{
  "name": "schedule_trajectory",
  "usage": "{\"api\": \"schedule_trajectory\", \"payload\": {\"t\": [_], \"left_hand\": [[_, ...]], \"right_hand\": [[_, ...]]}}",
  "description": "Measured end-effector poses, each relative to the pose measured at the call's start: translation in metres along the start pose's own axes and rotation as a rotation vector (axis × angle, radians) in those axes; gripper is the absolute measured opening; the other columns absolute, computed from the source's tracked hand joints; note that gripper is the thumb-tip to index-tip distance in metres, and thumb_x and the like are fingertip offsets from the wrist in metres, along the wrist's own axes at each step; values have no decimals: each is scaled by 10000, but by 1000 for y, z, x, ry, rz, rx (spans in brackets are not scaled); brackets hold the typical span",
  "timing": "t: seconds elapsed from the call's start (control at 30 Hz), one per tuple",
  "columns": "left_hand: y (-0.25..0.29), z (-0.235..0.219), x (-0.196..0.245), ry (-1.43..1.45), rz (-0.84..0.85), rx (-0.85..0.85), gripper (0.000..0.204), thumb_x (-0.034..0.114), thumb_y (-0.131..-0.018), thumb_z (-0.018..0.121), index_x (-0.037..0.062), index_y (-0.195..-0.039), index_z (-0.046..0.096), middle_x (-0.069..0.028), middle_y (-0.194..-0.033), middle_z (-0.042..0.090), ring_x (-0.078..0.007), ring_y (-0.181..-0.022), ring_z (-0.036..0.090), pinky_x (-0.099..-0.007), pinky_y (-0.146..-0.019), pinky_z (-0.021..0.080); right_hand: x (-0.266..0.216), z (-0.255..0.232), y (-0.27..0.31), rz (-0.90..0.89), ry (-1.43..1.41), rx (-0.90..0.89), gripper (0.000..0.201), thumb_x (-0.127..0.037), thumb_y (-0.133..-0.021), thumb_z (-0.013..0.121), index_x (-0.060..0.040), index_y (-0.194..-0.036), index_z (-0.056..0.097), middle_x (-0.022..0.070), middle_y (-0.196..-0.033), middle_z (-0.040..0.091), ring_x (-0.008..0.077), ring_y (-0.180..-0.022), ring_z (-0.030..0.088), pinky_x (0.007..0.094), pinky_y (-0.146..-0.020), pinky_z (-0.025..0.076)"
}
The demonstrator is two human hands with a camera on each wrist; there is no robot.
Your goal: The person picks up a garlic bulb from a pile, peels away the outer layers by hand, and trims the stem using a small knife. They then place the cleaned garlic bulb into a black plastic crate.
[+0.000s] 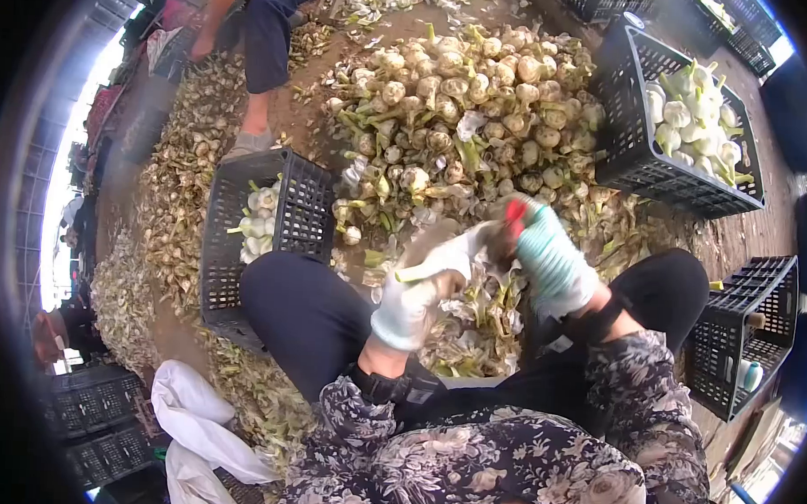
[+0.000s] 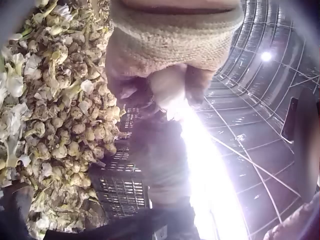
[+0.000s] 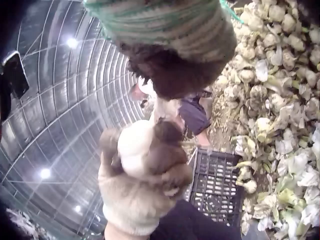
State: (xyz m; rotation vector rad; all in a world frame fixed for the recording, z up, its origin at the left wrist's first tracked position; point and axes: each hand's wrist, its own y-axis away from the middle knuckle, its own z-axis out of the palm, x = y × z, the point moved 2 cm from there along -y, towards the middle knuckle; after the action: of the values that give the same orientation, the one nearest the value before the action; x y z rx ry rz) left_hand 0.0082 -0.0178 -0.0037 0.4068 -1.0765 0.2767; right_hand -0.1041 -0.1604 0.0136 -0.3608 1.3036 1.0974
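Note:
My left hand (image 1: pixel 412 301), in a soiled pale glove, grips a white garlic bulb (image 3: pixel 134 145). A pale green stem (image 1: pixel 418 272) sticks out past the glove toward me. My right hand (image 1: pixel 552 262), in a white and mint glove with a red patch, is just beyond the bulb, its fingers curled and dark with dirt. A pale strip of garlic skin (image 3: pixel 159 109) runs between the right fingers and the bulb. Both hands are blurred in the head view. Below them, loose peelings (image 1: pixel 476 330) lie between my knees.
A heap of unpeeled garlic (image 1: pixel 462 94) spreads ahead. Black crates with clean white bulbs stand at left (image 1: pixel 307 209) and upper right (image 1: pixel 612 126). Another crate (image 1: pixel 729 352) is by my right knee. White sacks (image 1: pixel 189 404) lie lower left. Another person's leg (image 1: pixel 266 52) shows at upper left.

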Motion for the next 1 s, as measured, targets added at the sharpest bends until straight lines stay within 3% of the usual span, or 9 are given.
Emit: {"api": "schedule_trajectory", "payload": {"t": [0.17, 0.37, 0.5, 0.57, 0.63, 0.77, 0.83, 0.97, 1.0], "left_hand": [[-1, 10, -9, 246, 38, -302, 722, 356, -837, 592, -26, -1355, 265, -78, -960, 579, -114, -810, 535, -243, -752, 425], [-2, 13, -8, -266, 111, 97, 728, 534, -857, 478, -28, -1304, 356, -55, -943, 596, -63, -769, 532, -176, -668, 418], [1, 7, -8, -471, -240, 185, 534, 447, -938, 339, 48, -1288, 393, -84, -1106, 565, -151, -806, 560, -265, -737, 446], [-2, 0, -22, 167, -164, 239, 420, 332, -944, 369, 86, -1281, 421, -128, -1146, 534, -219, -897, 566, -327, -816, 449], [-8, 1, -23, 314, -86, 276, 377, 177, -903, 398, 81, -1265, 439, -151, -1109, 544, -281, -933, 564, -385, -851, 448], [-13, -20, -33, 869, -179, 136, 428, 32, -783, 415, 17, -1207, 467, -157, -1056, 561, -303, -916, 573, -439, -853, 456], [-18, -18, -28, 784, -148, 197, 293, 171, -854, 440, 59, -1115, 511, -118, -994, 581, -271, -871, 587, -407, -772, 487], [-20, 6, -9, 544, -48, 470, 328, 370, -915, 459, 64, -1005, 535, -60, -863, 595, -160, -765, 589, -259, -575, 494], [-19, 8, -7, 511, -69, 473, 408, 449, -900, 454, 66, -1023, 526, -51, -879, 590, -156, -759, 587, -251, -568, 489]], "right_hand": [[1, 1, 20, 213, -292, -165, 373, -272, -828, 633, -19, -1079, 525, 19, -798, 586, 123, -654, 591, 259, -617, 493], [12, 9, 13, 41, 238, -93, 342, -255, -803, 658, 15, -986, 555, 25, -745, 554, 45, -677, 483, 222, -582, 423], [19, 9, 8, -150, 322, 37, 215, -195, -828, 629, -8, -913, 568, -17, -733, 553, 41, -673, 478, 223, -562, 408], [13, 2, 4, -67, -180, 111, 185, -172, -846, 603, -15, -935, 561, -14, -737, 566, 56, -656, 505, 222, -559, 416], [15, -8, 0, -58, -173, 273, 236, -231, -878, 567, -39, -1008, 525, 6, -722, 573, 90, -660, 565, 244, -584, 475], [13, -4, 7, 8, -339, 49, 323, -292, -888, 541, -52, -1098, 489, 63, -826, 576, 150, -725, 585, 281, -601, 507], [12, -10, 7, 70, -328, 105, 396, -270, -879, 560, -34, -1174, 444, 97, -919, 561, 170, -757, 586, 288, -606, 516], [26, 3, 2, -241, 469, 155, 333, -42, -824, 569, -7, -1146, 488, 64, -864, 569, 123, -725, 549, 248, -602, 473], [29, 6, -10, -82, 39, 134, 310, -7, -808, 553, -1, -1115, 510, 45, -826, 576, 120, -721, 541, 238, -614, 458]]}}
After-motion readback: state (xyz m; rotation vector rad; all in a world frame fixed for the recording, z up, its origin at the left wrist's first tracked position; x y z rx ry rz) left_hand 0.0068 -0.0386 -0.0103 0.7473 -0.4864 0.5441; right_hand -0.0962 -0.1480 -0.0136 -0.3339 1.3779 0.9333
